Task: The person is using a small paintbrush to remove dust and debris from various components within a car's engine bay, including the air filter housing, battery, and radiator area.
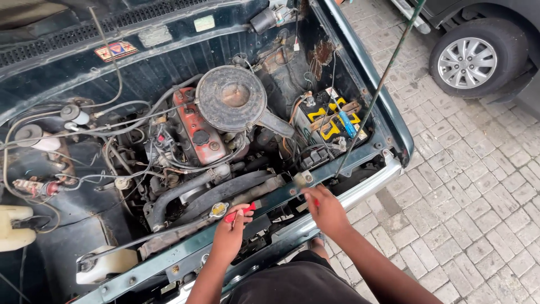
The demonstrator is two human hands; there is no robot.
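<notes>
A: What have the hands got?

B: The left hand (229, 235) is closed round a small red-handled tool (241, 212), most likely a screwdriver, held just in front of the round metal radiator cap (218, 210). The right hand (325, 209) rests fingers-down on the green painted front crossmember (281, 198) of the engine bay, with a bit of red showing under the fingers; I can't tell whether it grips anything

A: Which way does the tool lie?

B: Its long axis runs roughly along the crossmember, from the left hand towards the right hand. Only the red handle shows, so where the tip points is hidden by the fingers

A: How would you handle this well?

B: I'd judge it best to keep the right hand braced on the crossmember for steadiness, bring the tool in with a firm wrist, and stay clear of the thin green hood prop rod (376, 90) rising beyond the right hand. The black rubber radiator hose (185, 190) sits just past the left hand, so short, controlled moves suit
</notes>
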